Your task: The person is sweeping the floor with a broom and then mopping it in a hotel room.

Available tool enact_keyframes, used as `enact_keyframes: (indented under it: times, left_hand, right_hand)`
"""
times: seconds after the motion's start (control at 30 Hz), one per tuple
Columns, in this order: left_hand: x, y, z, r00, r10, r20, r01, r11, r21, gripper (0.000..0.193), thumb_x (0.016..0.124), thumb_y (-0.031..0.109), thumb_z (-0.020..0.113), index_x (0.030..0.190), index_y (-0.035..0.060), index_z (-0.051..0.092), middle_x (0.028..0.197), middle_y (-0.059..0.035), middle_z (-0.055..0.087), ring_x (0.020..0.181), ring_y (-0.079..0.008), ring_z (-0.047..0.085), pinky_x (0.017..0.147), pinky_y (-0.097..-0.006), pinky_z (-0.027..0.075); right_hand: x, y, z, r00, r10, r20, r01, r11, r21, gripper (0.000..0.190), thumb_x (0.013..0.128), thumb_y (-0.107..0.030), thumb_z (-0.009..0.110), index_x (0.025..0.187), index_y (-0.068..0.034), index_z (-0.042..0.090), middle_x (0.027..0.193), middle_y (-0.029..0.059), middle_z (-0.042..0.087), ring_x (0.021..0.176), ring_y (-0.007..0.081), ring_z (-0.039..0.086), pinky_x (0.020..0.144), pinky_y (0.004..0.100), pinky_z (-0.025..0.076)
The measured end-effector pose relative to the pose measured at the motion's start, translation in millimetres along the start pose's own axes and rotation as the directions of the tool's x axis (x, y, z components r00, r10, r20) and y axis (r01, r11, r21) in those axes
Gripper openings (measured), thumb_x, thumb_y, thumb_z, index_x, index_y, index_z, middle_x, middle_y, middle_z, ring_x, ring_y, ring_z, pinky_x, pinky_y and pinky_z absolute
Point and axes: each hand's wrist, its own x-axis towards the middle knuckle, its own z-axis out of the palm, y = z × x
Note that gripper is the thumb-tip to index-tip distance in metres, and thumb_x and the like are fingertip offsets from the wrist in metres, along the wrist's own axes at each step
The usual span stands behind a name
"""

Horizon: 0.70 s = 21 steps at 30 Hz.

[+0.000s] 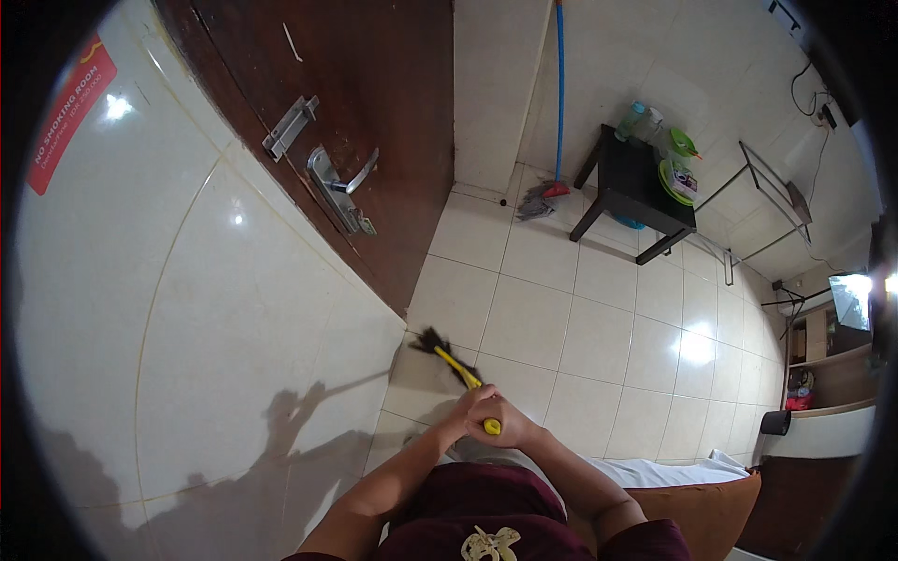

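Both my hands are closed around the yellow handle of a broom (459,368) in front of my body. My left hand (468,407) and my right hand (508,423) overlap, and which of the two lies nearer the handle's end is hard to tell. The rounded yellow tip pokes up out of the grip. Away from me the handle slants down to dark bristles, which look slightly blurred on the tiled floor (526,315), close to the corner of the white tiled wall (231,315) and the foot of the brown door (400,140).
A mop (559,105) with a blue pole leans by the far wall. Beside it stands a black table (624,182) bearing bottles and green dishes. A metal rack (765,182) is farther right. A bed edge (687,498) with white cloth lies at my right.
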Motion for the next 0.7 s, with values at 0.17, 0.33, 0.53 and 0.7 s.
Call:
enact_keyframes:
  times: [0.17, 0.33, 0.53, 0.7]
  left_hand:
    - [11, -10, 12, 0.998, 0.009, -0.058, -0.002, 0.993, 0.119, 0.014, 0.08, 0.014, 0.052, 0.09, 0.004, 0.053, 0.079, -0.0127, 0.058, 0.074, -0.022, 0.056, 0.067, -0.0317, 0.044]
    - [-15, 25, 23, 0.992, 0.095, -0.087, -0.089, 0.994, 0.069, 0.014, 0.079, 0.016, 0.052, 0.087, 0.004, 0.052, 0.072, -0.0099, 0.057, 0.068, -0.0231, 0.057, 0.061, -0.0312, 0.043]
    - [-2, -21, 26, 0.998, -0.067, -0.011, 0.067, 0.997, -0.027, 0.014, 0.079, 0.016, 0.051, 0.088, 0.0052, 0.053, 0.077, -0.0083, 0.058, 0.075, -0.0202, 0.057, 0.067, -0.0306, 0.044]
    - [36, -38, 12, 1.0, 0.003, 0.008, -0.003, 1.0, -0.024, 0.014, 0.078, 0.013, 0.051, 0.089, 0.006, 0.053, 0.081, -0.0083, 0.059, 0.081, -0.0194, 0.057, 0.071, -0.0305, 0.044]
  right_hand:
    - [-8, 7, 1, 0.997, -0.056, 0.06, 0.059, 0.997, -0.045, 0.012, 0.067, -0.002, 0.062, 0.061, -0.005, 0.052, 0.06, 0.006, 0.053, 0.055, 0.0223, 0.052, 0.052, 0.0314, 0.04]
    - [-16, -33, -9, 0.981, -0.079, 0.175, 0.072, 0.996, 0.046, 0.015, 0.069, -0.002, 0.06, 0.06, -0.005, 0.049, 0.058, 0.0063, 0.051, 0.054, 0.0226, 0.051, 0.051, 0.0318, 0.039]
    - [-1, -19, -17, 0.975, -0.056, 0.215, 0.041, 0.996, 0.074, 0.016, 0.072, -0.005, 0.06, 0.061, -0.005, 0.049, 0.059, 0.0064, 0.051, 0.054, 0.0223, 0.049, 0.051, 0.0324, 0.038]
    - [16, 0, -29, 0.995, -0.064, 0.074, 0.069, 0.996, -0.062, 0.012, 0.072, -0.008, 0.062, 0.064, -0.004, 0.053, 0.063, 0.0066, 0.055, 0.058, 0.0235, 0.051, 0.056, 0.0327, 0.041]
